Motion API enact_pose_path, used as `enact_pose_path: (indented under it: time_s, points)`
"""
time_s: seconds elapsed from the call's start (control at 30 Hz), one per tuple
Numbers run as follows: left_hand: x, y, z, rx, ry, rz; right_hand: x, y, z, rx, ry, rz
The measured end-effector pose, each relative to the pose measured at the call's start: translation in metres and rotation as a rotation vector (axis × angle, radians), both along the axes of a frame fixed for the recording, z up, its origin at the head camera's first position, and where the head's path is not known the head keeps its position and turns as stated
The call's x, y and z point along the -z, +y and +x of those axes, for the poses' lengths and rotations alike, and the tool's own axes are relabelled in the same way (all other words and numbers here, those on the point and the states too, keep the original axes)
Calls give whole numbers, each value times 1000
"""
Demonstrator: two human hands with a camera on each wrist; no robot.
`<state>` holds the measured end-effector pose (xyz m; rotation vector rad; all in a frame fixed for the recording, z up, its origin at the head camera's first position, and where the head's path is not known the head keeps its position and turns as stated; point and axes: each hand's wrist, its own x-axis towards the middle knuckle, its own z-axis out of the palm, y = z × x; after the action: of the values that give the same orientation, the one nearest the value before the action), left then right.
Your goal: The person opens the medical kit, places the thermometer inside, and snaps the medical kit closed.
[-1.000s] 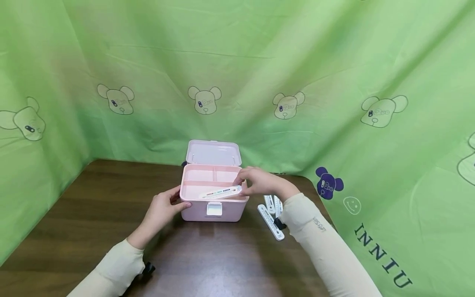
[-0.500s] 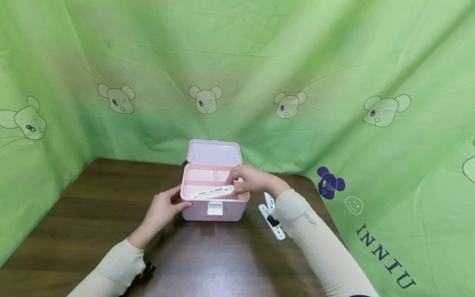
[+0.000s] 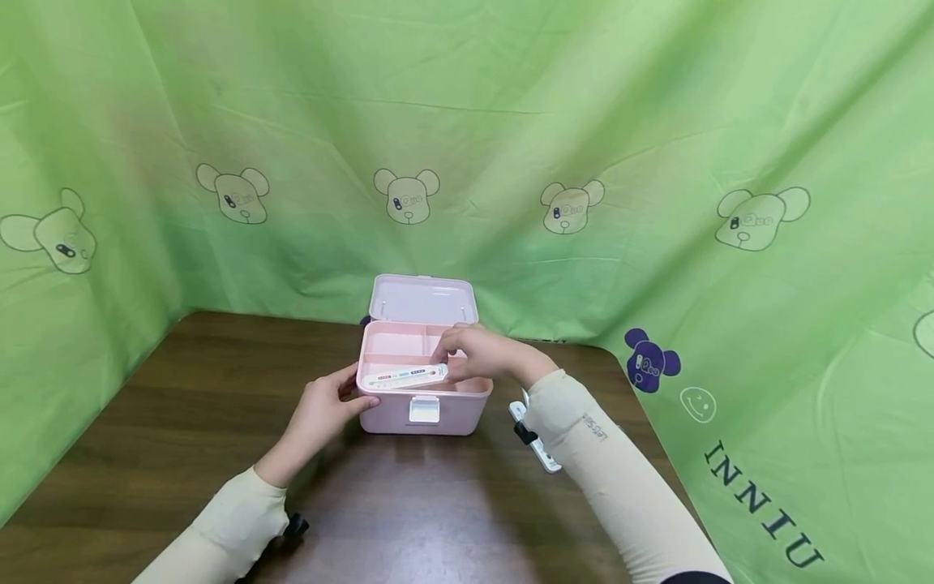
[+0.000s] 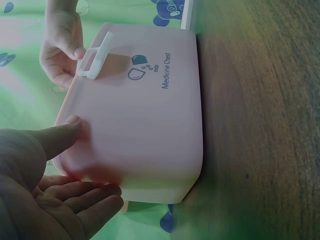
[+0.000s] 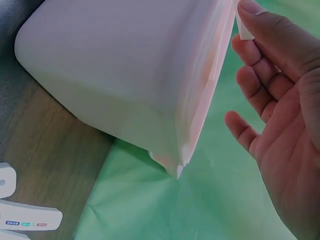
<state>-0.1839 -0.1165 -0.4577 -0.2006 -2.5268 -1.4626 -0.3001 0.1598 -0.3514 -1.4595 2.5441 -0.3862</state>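
Observation:
A pink medicine chest stands upright on the table, its lid raised at the back. My left hand holds its left front corner, thumb on the front face and fingers along the side. Over the front compartment, my right hand pinches the right end of a flat white thermometer with coloured marks. The thermometer lies level across the compartment, partly below the rim; whether it touches the bottom cannot be told. In the right wrist view only a tip of it shows between thumb and forefinger.
Right of the chest lies another white thermometer, partly covered by my right sleeve. The right wrist view shows several such white pieces on the wooden tabletop. A green curtain hangs behind and at both sides.
My right hand has moved left with the thermometer, bringing it further into the front compartment. My left hand stays on the chest. The right forearm now covers more of the thermometers on the table.

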Motion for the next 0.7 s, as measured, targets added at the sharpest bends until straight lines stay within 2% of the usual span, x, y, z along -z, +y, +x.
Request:
enact_pose_path:
  time_s: [0.3,0.7]
  points:
    - [1,0,0,-1,-5,-1,6,-1,-2,22,-91,-2]
    - [-1,0,0,1,-1,5,14,0,-4,-19,-37,14]
